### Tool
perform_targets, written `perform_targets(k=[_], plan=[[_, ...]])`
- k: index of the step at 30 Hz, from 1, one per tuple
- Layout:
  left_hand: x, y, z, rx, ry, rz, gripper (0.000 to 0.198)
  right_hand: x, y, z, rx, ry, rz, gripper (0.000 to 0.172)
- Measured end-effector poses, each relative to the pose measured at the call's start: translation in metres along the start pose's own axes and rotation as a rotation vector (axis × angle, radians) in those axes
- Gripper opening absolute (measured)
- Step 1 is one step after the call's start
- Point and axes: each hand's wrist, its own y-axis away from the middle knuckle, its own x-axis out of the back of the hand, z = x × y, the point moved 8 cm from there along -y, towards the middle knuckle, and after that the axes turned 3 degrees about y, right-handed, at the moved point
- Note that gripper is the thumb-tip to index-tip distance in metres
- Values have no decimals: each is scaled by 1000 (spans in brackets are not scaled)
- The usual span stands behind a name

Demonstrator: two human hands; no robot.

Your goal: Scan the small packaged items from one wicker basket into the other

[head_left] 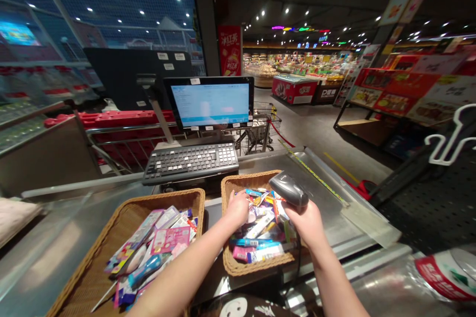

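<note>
Left hand low over the right-side wicker basket, fingers curled down against the small colourful packets heaped inside; whether those fingers grip any one packet, impossible to tell. Right hand closed around the handle of a grey handheld barcode scanner, just beside the left hand, above the far edge of the same basket, with the scanner's head tilted up and toward the left. A dark cable hanging below the right hand.

Just left of that basket, a second wicker basket, full of flat boxes and blister packs, some pink, under the left forearm. Both baskets on a stainless steel tabletop, close together but not touching.

Beyond them, a black cash-register keyboard, and behind it a monitor on a stand, its screen lit. Farther on, past a red-topped railing, a wire shopping cart. At the right, a shelf of boxed goods. Far off, a chest freezer in front of brightly stocked supermarket displays.
</note>
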Motion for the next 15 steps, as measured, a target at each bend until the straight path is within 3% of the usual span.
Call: perform_targets(k=[4,8,15], plan=[[32,9,-4,-36,20,126,25,3,2,3,-20,27,23,31],[85,25,-23,12,111,311,22,3,3,2,-36,18,34,33],[173,65,-65,117,361,536,24,-16,3,-33,55,-39,-2,32]])
